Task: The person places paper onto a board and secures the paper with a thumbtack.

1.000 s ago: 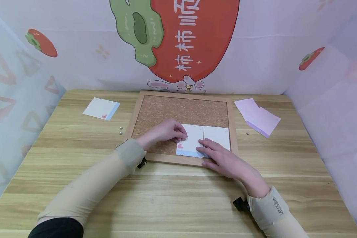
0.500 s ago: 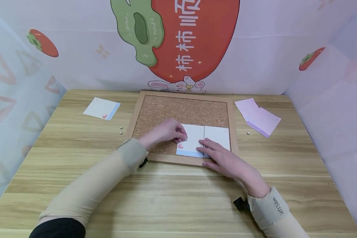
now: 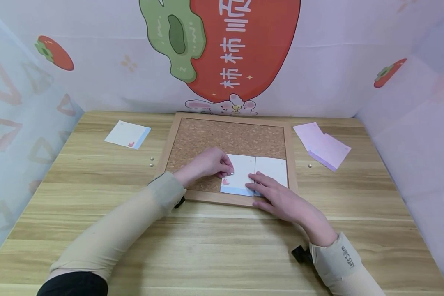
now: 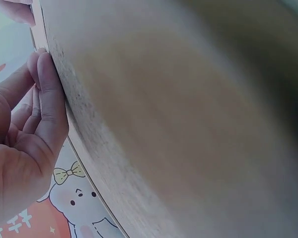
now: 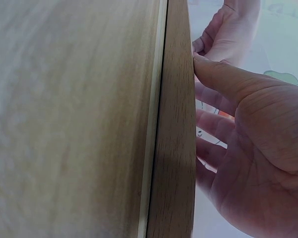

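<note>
A wood-framed cork board (image 3: 229,137) lies on the table, with two white notes side by side on its lower right. My left hand (image 3: 210,162) pinches a small silvery thumbtack (image 3: 232,173) at the left side of the left note (image 3: 240,166). Thumb and forefinger meet near the board surface in the left wrist view; the tack is hidden there. My right hand (image 3: 281,199) lies spread over the seam and the lower part of the right note (image 3: 273,166). Its thumb (image 5: 216,72) rests at the front frame, and its fingers are fairly straight.
A white note with a blue edge (image 3: 127,135) lies left of the board. Two small silvery tacks (image 3: 152,162) sit between it and the frame. To the right are overlapping pink-purple notes (image 3: 327,148) and another single tack (image 3: 310,166). A printed cloth (image 3: 329,61) hangs behind the table.
</note>
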{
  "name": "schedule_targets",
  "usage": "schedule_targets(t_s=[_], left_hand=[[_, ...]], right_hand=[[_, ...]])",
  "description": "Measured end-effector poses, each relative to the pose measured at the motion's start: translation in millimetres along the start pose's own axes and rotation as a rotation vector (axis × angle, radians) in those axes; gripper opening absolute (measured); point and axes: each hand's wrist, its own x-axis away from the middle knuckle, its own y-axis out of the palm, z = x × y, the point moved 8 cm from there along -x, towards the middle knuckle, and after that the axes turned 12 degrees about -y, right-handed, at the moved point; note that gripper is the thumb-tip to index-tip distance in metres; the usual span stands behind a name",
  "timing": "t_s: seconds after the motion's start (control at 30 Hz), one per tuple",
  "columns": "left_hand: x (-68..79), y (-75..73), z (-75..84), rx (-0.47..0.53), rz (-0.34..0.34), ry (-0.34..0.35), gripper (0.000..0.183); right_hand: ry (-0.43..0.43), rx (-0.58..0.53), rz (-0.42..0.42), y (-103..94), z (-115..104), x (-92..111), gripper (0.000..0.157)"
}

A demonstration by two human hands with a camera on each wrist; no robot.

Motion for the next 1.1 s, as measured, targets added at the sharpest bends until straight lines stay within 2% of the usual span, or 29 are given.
schedule_targets(t_s=[0.37,0.7,1.1], left_hand=[[1.8,-0.8,2.5,-0.023,0.001,-0.037,0.012],[4.6,-1.4,6.7,-0.093,0.051,-0.023,0.012],[1.7,-1.1,6.0,-0.075,0.047,-0.024,0.011]], right_hand=[[0.0,-0.002,0.001,-0.1,-0.8,0.7,0.053],[0.018,-0.012,-0.014,-0.8,-0.3,1.1,0.055],[-0.012,0.004,0.013,0.3,0.0,1.0,0.053]])
